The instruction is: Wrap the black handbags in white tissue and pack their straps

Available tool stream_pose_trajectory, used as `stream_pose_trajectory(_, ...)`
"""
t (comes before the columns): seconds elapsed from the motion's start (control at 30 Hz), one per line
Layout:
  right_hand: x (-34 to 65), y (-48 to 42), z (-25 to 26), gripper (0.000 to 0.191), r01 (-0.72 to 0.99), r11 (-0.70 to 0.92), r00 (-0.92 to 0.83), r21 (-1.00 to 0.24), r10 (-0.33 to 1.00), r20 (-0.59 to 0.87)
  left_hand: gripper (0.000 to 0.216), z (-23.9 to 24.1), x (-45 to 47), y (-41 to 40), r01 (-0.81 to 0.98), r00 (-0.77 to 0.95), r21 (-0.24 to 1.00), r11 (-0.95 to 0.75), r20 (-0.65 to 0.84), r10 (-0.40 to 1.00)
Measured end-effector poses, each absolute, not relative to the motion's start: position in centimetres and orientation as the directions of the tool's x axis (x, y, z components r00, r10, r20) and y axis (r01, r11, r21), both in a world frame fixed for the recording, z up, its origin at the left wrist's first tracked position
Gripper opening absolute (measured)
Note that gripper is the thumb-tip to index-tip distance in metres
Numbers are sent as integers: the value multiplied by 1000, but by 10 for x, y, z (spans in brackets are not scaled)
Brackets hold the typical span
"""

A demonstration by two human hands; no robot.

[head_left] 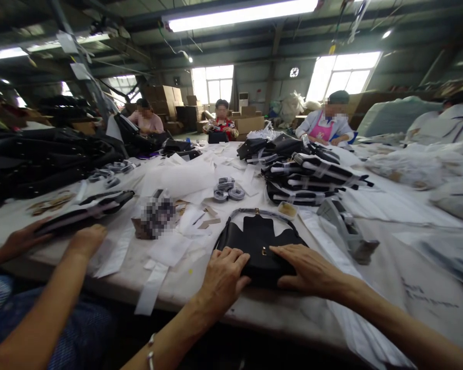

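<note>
Black handbag [272,270], just the one under the wearer's hands, lying right by the near edge of the surface [389,272]. What else can you count?

Two gold fittings [264,251] on it, and one handle [237,211] arched at the back. Then one small tub [287,209] of yellowish stuff, one grey tape dispenser [345,231] and three-ish rolled coils [236,193] further in. The bag pile [301,180] overlaps too much to count, sorry

And the hands, what are they up to?

Both palm down on the bag. Left hand [224,272] comes in from lower left, fingers loosely bent over the left front, thumb held apart. Right hand [310,270] reaches in from the right, fingers nearly straight and aimed at the front fitting, thumb spread low. Neither is closed round anything, they just rest there. Can't tell how hard they press

Elbow room?

Tightish behind, tub and pile are both near. On the right a white strip [312,231], then the dispenser, more room past that. Left has loose papers [170,249], a slim gap along the edge, and a co-worker's two hands [87,240] well apart, at another black bag [88,211]
</note>
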State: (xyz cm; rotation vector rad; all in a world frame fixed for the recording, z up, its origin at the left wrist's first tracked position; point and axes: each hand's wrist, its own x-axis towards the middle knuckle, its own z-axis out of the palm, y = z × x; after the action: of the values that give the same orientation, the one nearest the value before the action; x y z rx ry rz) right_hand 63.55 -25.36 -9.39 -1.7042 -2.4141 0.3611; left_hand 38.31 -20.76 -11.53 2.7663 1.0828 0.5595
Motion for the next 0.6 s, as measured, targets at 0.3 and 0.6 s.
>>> stream_pose_trajectory(0.3, 625, -237, -126, 70, 924, 354, -361, -143, 932, -25, 54, -126, 410, -188, 620, 761, 113, -777, 157, 630)
stream_pose_trajectory(0.6, 628, -253, -188, 61, 900, 423, -428, 106, 806, 410, 47, -189, 402, -193, 598, 778, -141, -789, 337, 530)
